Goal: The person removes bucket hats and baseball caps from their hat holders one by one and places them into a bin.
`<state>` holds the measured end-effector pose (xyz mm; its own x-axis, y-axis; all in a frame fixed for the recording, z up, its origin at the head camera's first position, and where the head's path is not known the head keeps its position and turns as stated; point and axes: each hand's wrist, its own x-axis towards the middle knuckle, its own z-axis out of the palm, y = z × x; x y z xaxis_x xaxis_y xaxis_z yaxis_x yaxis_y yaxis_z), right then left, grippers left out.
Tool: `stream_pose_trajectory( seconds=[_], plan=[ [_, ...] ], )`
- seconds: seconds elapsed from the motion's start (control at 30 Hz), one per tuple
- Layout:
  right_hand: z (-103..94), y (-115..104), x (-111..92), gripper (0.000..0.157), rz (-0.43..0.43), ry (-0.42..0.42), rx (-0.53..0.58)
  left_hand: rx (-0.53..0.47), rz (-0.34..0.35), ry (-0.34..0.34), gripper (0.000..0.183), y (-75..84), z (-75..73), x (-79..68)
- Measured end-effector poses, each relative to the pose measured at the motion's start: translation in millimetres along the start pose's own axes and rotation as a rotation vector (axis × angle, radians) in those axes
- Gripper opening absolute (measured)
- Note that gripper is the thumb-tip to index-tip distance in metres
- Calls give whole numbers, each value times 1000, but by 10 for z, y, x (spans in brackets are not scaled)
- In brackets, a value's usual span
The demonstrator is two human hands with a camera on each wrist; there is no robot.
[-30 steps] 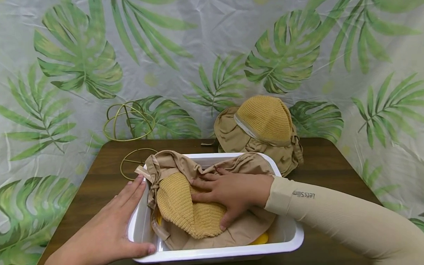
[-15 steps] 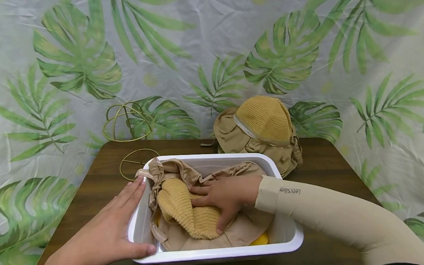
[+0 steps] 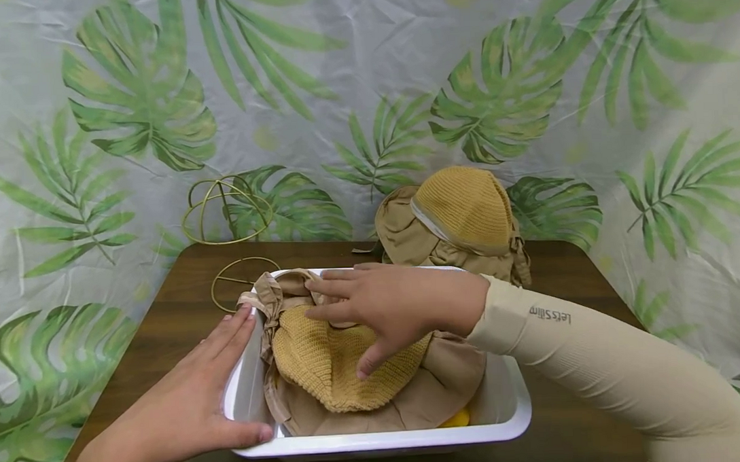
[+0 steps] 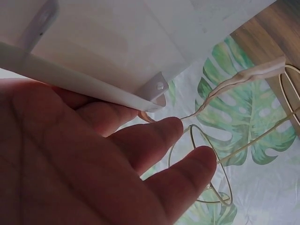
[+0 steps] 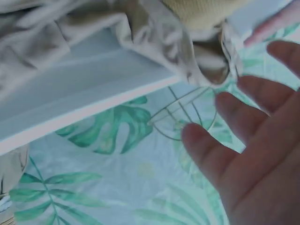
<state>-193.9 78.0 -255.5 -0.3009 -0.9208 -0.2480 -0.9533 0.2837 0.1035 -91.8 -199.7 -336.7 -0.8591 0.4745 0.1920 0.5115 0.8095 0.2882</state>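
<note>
In the head view a yellow knit hat (image 3: 350, 367) with a beige cloth brim (image 3: 451, 374) lies in a white plastic basin (image 3: 383, 442). Its knotted tie (image 3: 270, 316) hangs over the left rim. My right hand (image 3: 397, 301) is above the hat, fingers spread and fairly straight, holding nothing; the right wrist view shows its fingers (image 5: 206, 150) apart from the cloth. Along the basin's left rim rests my left hand (image 3: 192, 393), thumb on the near corner. In the left wrist view its extended fingers (image 4: 150, 140) lie against the basin's outer side.
A second yellow and beige hat (image 3: 467, 207) sits at the back of the brown table (image 3: 568, 292). Behind the basin on the left is a gold wire stand (image 3: 225, 209). Something yellow (image 3: 456, 418) shows beneath the brim. A leaf-print cloth (image 3: 364, 54) hangs behind.
My right hand pressed the hat down into the basin, then lifted off it, and the knit crown has risen and spread out. My left hand has stayed at the rim.
</note>
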Motion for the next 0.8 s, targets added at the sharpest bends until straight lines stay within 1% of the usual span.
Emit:
stream_pose_trajectory(
  seconds=[0.1,0.23,0.37,0.47,0.6,0.8],
  plan=[
    [-29,69,176,97,18,23,6,-5,-12,-8,120,1,-14,1],
    [23,147,425,97,22,25,37,-12,-21,-15,119,8,-24,2],
    [81,184,560,96,3,35,48,-13,-18,-14,119,16,-22,5],
    [114,167,578,96,-44,55,48,-10,-12,-7,119,14,-19,2],
    [149,98,532,97,-106,53,56,-13,-13,-8,119,13,-19,-3],
    [222,25,425,97,-99,24,19,-22,-35,-19,119,14,-25,-1]
  ],
)
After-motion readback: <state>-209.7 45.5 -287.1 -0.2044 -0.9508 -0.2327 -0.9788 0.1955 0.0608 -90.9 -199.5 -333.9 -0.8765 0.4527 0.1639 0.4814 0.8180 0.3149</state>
